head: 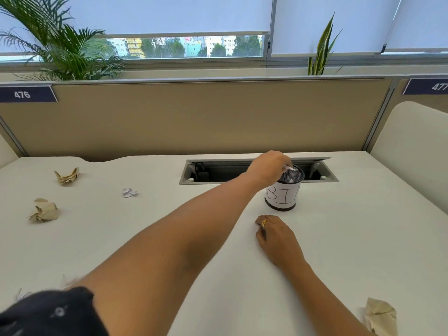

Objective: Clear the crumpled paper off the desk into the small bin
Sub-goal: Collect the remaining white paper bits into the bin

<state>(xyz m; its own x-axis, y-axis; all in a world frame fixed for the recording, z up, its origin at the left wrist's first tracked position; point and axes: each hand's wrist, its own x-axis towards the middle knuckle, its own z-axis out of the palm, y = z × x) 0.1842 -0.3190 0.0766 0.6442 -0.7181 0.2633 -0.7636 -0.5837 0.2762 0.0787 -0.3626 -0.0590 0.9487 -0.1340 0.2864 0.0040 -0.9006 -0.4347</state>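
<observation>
A small black mesh bin [283, 195] with a white label reading BIN stands on the white desk [169, 214], right of centre. My left hand [269, 169] reaches across and hovers over the bin's rim, fingers pinched on a small white paper scrap [289, 168]. My right hand [276, 236] rests flat on the desk just in front of the bin, holding nothing. Crumpled papers lie on the desk: two tan ones at the left [67, 176] [44, 210], a small white one [129, 192], and a tan one at the near right edge [379, 316].
An open cable tray [218, 170] is sunk into the desk behind the bin. A tan partition [194, 117] closes the back of the desk, with plants and a window beyond. A cream divider [412, 146] stands at the right. Blurred white scraps [21, 294] lie at the near left.
</observation>
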